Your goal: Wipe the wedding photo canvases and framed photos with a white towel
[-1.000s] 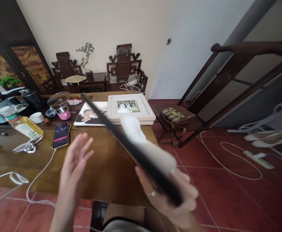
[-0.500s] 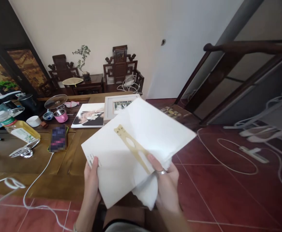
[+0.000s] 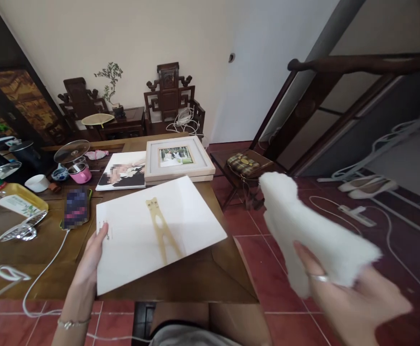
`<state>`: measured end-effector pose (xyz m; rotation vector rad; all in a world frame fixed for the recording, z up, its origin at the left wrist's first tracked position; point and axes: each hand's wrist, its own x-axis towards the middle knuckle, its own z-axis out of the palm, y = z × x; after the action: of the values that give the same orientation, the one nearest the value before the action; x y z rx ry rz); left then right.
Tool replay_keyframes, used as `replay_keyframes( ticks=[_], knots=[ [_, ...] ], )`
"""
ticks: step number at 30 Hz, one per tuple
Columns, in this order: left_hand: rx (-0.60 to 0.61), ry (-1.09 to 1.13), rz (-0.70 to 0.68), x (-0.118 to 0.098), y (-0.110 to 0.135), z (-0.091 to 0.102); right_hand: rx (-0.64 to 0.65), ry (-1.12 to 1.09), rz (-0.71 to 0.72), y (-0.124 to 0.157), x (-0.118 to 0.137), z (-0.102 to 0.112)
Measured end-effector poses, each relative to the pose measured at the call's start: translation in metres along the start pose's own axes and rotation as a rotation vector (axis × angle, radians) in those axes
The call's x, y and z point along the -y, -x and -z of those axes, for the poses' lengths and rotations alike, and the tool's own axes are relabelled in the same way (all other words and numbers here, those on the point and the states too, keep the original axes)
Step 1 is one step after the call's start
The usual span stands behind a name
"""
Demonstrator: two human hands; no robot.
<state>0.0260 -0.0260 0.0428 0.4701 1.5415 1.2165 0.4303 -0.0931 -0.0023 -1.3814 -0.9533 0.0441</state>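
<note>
My left hand (image 3: 93, 250) grips the left edge of a flat white board (image 3: 126, 250), thumb on top. The board is tilted over the near part of the wooden table, and a tan cat-headed figure (image 3: 158, 226) shows on its face. Off to the right, above the red tiled floor, my right hand (image 3: 346, 293) is closed on a fluffy white cloth (image 3: 303, 230). The cloth hangs apart from the board. A ring is on a finger of that hand, which is slightly blurred.
Behind the board lie framed photos (image 3: 181, 175) and a photo book (image 3: 123, 170). At left on the table (image 3: 116, 197) are a phone (image 3: 76, 206), an oil bottle (image 3: 18, 197), a pink cup (image 3: 80, 173) and a white cable (image 3: 47, 269). A plaid bag (image 3: 246, 166) rests on a stool at right.
My right hand has swung away from the board to the right, carrying the cloth. My left hand has moved left and the board sits lower, uncovering the framed photos.
</note>
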Motion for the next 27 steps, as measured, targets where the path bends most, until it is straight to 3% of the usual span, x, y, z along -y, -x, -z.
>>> replay_keyframes(
  ticks=[3,6,13,20,24,27],
  knots=[
    [0.027,-0.024,0.018,0.0,-0.003,0.001,0.307,0.101,0.611,0.0,0.002,-0.008],
    [0.043,-0.061,0.034,-0.002,-0.006,0.0,0.556,0.035,0.828,-0.002,0.013,-0.031],
    [0.131,-0.126,0.031,-0.008,-0.021,-0.001,0.873,0.107,0.909,0.001,0.02,-0.081],
    [0.244,-0.347,-0.012,-0.02,-0.028,0.0,1.06,0.142,0.991,-0.003,0.014,-0.111],
    [0.208,-0.553,-0.215,-0.022,-0.022,-0.007,1.115,0.185,0.955,-0.005,0.018,-0.116],
    [0.044,-0.766,-0.435,-0.019,-0.024,-0.011,1.111,0.177,0.953,0.0,0.016,-0.117]
  ],
)
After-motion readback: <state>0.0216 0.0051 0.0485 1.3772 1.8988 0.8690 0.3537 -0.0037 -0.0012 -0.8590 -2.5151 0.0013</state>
